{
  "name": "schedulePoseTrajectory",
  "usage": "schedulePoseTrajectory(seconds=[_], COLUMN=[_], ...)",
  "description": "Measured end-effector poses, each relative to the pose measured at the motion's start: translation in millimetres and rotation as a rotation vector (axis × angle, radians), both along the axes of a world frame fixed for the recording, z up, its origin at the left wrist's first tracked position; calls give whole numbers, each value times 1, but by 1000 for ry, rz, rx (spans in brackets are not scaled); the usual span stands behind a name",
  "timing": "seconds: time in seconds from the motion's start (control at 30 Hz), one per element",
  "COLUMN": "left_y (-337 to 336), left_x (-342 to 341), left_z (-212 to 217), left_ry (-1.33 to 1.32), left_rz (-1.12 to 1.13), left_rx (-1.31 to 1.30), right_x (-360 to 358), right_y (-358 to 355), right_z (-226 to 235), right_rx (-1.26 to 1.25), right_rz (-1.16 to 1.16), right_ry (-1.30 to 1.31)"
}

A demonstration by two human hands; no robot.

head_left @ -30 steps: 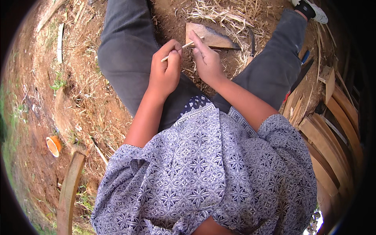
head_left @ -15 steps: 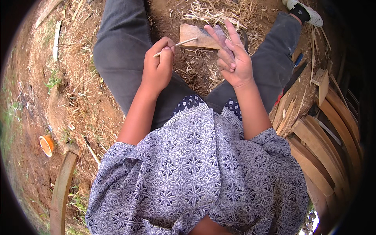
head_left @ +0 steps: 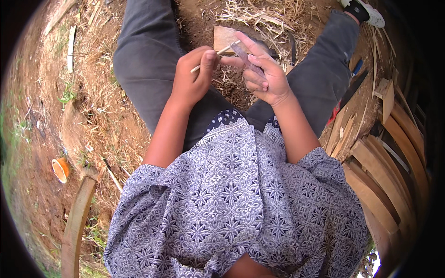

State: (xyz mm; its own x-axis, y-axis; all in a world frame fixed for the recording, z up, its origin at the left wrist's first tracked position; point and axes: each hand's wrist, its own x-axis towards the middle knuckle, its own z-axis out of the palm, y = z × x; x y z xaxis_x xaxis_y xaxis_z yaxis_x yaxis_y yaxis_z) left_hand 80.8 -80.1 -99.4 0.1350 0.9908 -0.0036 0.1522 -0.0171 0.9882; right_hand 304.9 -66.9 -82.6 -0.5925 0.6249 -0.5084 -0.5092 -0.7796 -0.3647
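My left hand (head_left: 194, 75) is closed round a thin pale wooden stick (head_left: 223, 51), its thumb lying along the top. The stick slants up and right, and its far tip meets the upper end of a flat greyish-purple strip (head_left: 242, 54). That strip is in my right hand (head_left: 270, 78), with the lower fingers curled round it and the index finger stretched out past it. I cannot make out what the strip is made of. Beyond both hands, a pale wooden block (head_left: 223, 39) lies on the ground between my legs, partly hidden by the hands.
Wood shavings (head_left: 259, 18) litter the soil past the block. On the right are a blue-handled tool (head_left: 357, 67), a dark blade-like piece (head_left: 348, 96) and stacked curved planks (head_left: 378, 173). An orange cup-like object (head_left: 60, 170) and a curved wooden piece (head_left: 76, 222) lie at left.
My right hand has swung left and its strip now meets the stick's tip. My left hand has shifted slightly right with the stick.
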Motion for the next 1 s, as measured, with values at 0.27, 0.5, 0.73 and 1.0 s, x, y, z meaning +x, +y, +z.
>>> schedulePoseTrajectory(seconds=[0.27,0.5,0.73,1.0], left_y=[1,-1,-2,-5], left_x=[-2,-3,-1,-1], left_z=[4,3,9,8], left_ry=[59,21,62,80], left_rz=[46,81,89,156], left_rx=[-115,-102,-140,-194], right_x=[5,-13,-67,-78], right_y=[3,6,-26,-36], right_z=[-39,-90,-45,-41], right_rx=[334,992,1059,1091], right_rz=[32,171,19,-35], right_ry=[-954,-1281,-1142,-1162])
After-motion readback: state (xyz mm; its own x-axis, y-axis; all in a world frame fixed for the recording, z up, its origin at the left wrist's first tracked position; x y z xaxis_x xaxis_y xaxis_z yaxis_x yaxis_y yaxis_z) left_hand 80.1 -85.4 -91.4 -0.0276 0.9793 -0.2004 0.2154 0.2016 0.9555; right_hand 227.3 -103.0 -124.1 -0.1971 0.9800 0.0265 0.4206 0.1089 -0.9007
